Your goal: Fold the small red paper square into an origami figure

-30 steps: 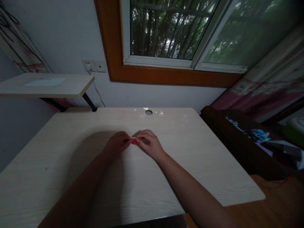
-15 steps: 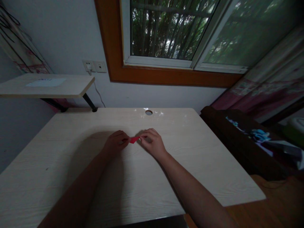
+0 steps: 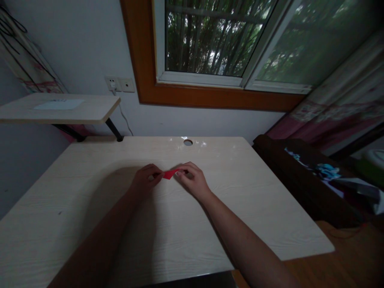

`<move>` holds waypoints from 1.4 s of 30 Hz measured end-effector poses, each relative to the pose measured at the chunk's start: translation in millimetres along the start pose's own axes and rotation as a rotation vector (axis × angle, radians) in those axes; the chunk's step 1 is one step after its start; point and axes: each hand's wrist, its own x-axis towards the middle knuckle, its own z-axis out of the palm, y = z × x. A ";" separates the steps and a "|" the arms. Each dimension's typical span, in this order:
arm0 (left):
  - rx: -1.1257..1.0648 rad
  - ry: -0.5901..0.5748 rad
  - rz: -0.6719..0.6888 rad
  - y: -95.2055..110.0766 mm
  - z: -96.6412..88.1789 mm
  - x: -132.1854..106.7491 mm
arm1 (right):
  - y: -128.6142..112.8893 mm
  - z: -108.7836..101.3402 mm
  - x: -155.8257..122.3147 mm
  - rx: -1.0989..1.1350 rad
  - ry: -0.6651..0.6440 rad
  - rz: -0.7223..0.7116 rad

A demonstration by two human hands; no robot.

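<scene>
Between my two hands is a small piece of red folded paper (image 3: 170, 174), pointed at its lower edge. My left hand (image 3: 147, 177) pinches its left end between thumb and fingertips. At the other end, my right hand (image 3: 193, 178) has its thumb and index finger closed at the paper's right tip, the remaining fingers curled. Both hands are low over the pale wooden desk (image 3: 186, 228), past its middle. Fingers cover the paper's two ends, so its full shape is hidden.
A raised shelf (image 3: 99, 112) on black legs stands at the back left, with a paper sheet (image 3: 59, 104) on it. Near the rear edge the desk has a round cable hole (image 3: 188, 142). A window (image 3: 210, 44) is behind. Dark furniture (image 3: 300, 180) stands to the right.
My right fingers have shifted slightly on the paper, and a little more of its red surface shows along the top right. My left hand has barely moved and keeps its pinch.
</scene>
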 end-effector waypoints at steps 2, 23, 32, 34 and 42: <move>-0.003 -0.018 0.002 -2.0 1.8 -0.8 | -3.1 1.8 -0.4 0.029 -0.041 -0.009; -0.072 0.181 -0.180 -12.8 -2.3 0.7 | 15.8 -0.2 2.2 0.158 0.157 0.177; -0.128 0.080 -0.183 -3.0 2.3 2.2 | 11.9 2.2 1.2 0.156 0.060 0.129; -0.094 0.052 -0.169 -1.7 3.2 2.0 | 11.5 2.8 0.8 0.145 0.044 0.116; -0.076 0.084 -0.210 -4.1 3.0 0.3 | 10.4 8.1 -0.5 0.357 0.042 0.299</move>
